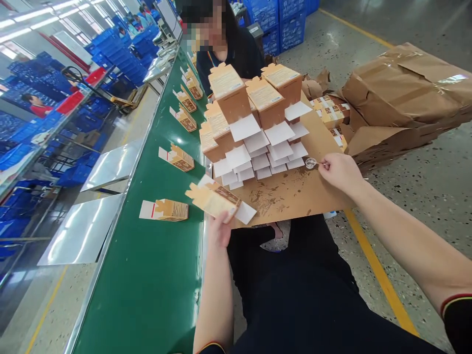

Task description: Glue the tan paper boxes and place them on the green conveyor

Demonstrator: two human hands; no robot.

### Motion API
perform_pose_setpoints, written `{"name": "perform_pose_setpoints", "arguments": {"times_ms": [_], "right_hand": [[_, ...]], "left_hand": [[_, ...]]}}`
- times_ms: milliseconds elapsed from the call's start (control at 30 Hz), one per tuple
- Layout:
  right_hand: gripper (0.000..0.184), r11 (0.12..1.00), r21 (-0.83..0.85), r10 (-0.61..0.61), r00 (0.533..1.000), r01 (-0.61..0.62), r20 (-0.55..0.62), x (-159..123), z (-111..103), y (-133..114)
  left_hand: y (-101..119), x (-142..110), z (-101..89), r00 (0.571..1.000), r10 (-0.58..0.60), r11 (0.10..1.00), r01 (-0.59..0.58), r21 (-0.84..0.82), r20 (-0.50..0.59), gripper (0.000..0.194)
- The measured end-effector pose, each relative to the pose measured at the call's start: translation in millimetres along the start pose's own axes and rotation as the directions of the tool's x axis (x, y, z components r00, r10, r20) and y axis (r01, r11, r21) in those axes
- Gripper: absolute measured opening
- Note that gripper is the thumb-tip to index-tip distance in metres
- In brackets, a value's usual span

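Note:
My left hand [220, 230] grips a tan and brown printed carton [216, 200] by its lower side, over the edge of the green belt. The carton is tilted, with tabs at one end and a white flap sticking out at the other. My right hand [341, 172] is closed, pinching the thin stem of a small clear round-ended item [310, 163], perhaps a scoop, over the brown cardboard sheet [295, 196]. Beside it, a stack of cartons [265, 101] lies on the sheet, white flaps facing me. The nearest carton on the belt [171, 210] lies left of my left hand.
More cartons [182, 157] stand in a row along the green belt [147, 275]. A co-worker [236, 49] sits behind the stack. At right is a large brown paper-wrapped bundle [409, 83] with flat cartons showing. Blue crates [271, 24] stand behind.

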State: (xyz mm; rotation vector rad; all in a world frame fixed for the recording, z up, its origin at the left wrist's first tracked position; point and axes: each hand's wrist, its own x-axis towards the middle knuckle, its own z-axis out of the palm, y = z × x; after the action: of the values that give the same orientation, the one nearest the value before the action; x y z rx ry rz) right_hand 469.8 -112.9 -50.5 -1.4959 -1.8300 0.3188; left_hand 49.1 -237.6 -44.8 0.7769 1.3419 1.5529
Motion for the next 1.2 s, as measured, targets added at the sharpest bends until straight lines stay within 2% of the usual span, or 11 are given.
{"name": "perform_pose_setpoints", "arguments": {"times_ms": [67, 133, 233, 300, 400, 533, 600, 700, 833, 967, 1200], "right_hand": [[0.043, 1.000, 0.001, -0.020, 0.999, 0.020, 0.030, 9, 3, 5], [0.043, 0.999, 0.007, -0.031, 0.999, 0.031, 0.043, 11, -1, 8], [0.034, 0.999, 0.024, -0.028, 0.999, 0.027, 0.015, -1, -9, 1], [0.023, 0.998, 0.052, -0.020, 1.000, 0.021, -0.012, -19, -6, -15], [0.012, 0.989, 0.138, -0.067, 0.997, 0.061, 0.045, -61, 21, -56], [0.028, 0.952, 0.267, -0.215, 0.949, 0.151, 0.229, -113, 77, -111], [0.033, 0.949, 0.253, -0.255, 0.927, 0.186, 0.275, -129, 98, -125], [0.034, 0.949, 0.233, -0.278, 0.909, 0.212, 0.309, -140, 111, -129], [0.036, 0.942, 0.246, -0.303, 0.897, 0.230, 0.323, -148, 115, -131], [0.037, 0.926, 0.290, -0.331, 0.887, 0.240, 0.323, -158, 109, -138], [0.031, 0.896, 0.428, -0.196, 0.970, 0.119, 0.141, -172, 68, -123]], "left_hand": [[-27, -11, 0.8, 1.000, -0.018, 1.000, 0.018, 0.012, -0.007, 0.092], [-39, -15, 0.1, 0.999, -0.045, 0.998, 0.045, 0.048, 0.005, 0.099], [-39, -16, -1.0, 0.994, -0.100, 0.991, 0.096, 0.096, 0.036, 0.100], [-37, -14, -0.1, 0.994, -0.107, 0.988, 0.102, 0.119, 0.037, 0.096], [-35, -11, 2.7, 0.993, -0.116, 0.984, 0.111, 0.143, 0.030, 0.088], [-33, -8, 3.5, 0.986, -0.157, 0.975, 0.146, 0.167, 0.054, 0.084], [-32, -9, 3.5, 0.988, -0.145, 0.975, 0.133, 0.177, 0.054, 0.084], [-32, -15, 5.8, 0.995, -0.086, 0.981, 0.077, 0.177, 0.041, 0.087], [-33, -23, 10.9, 0.998, -0.038, 0.976, 0.028, 0.218, 0.042, 0.094], [-35, -32, 14.9, 0.999, 0.026, 0.934, -0.040, 0.354, 0.043, 0.093], [-45, -53, 18.9, 0.994, 0.110, 0.799, -0.091, 0.595, 0.003, 0.085]]}}
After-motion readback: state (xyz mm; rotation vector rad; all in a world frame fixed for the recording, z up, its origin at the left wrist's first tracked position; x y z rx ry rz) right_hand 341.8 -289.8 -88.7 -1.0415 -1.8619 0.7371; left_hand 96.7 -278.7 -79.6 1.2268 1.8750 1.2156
